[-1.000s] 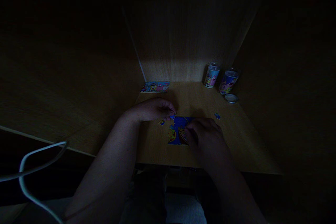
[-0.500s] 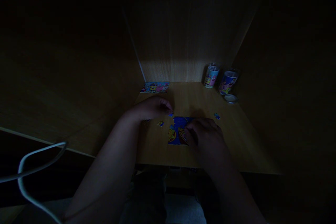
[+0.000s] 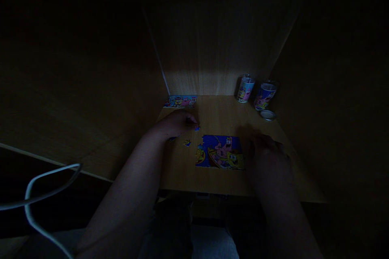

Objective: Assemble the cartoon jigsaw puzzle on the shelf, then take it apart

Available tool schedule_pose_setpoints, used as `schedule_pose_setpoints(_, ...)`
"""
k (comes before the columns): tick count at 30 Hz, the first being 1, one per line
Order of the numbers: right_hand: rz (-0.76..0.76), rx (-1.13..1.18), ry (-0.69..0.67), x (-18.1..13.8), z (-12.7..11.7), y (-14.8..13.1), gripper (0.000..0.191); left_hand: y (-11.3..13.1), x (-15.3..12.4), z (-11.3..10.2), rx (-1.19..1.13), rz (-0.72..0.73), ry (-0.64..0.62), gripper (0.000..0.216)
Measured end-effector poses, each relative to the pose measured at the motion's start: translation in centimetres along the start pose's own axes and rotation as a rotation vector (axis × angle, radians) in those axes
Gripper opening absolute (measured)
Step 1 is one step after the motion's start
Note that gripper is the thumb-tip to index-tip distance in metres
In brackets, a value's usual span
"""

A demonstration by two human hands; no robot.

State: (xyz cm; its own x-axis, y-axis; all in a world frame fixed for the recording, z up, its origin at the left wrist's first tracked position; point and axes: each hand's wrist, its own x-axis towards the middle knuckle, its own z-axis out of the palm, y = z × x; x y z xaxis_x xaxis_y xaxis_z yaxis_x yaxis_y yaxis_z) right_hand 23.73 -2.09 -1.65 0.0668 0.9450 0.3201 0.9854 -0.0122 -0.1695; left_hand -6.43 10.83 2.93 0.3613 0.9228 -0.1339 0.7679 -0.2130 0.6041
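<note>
Head camera: the left hand (image 3: 178, 124) pinches a blue piece (image 3: 197, 128) at its fingertips, near the far left corner of a partly assembled puzzle (image 3: 223, 151) on a wooden table (image 3: 209, 180); the right hand (image 3: 267, 160) curls beside the puzzle's right edge, its grip too dark to tell.

It looks booth-like: wooden panels (image 3: 209, 56) enclose a dim tabletop (image 3: 219, 117).
</note>
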Motion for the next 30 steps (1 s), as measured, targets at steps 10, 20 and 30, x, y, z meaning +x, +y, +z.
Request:
schedule_pose_setpoints(10, 0.034, -0.060, 0.083, 0.7, 0.2, 3.8, 0.031, 0.2, 0.0, 0.2, -0.011, -0.001, 0.016, 0.014)
schedule_pose_setpoints(20, 0.071, 0.037, 0.142, 0.5, 0.9, 4.0, 0.031, 0.3, -0.2, -0.1, -0.157, 0.060, 0.074, 0.012)
schedule_pose_setpoints(30, -0.494, 0.417, 0.098, 0.9, -0.5, 0.0, 0.014, -1.0, 0.5, 0.0, -0.311, 0.036, 0.281, 0.016)
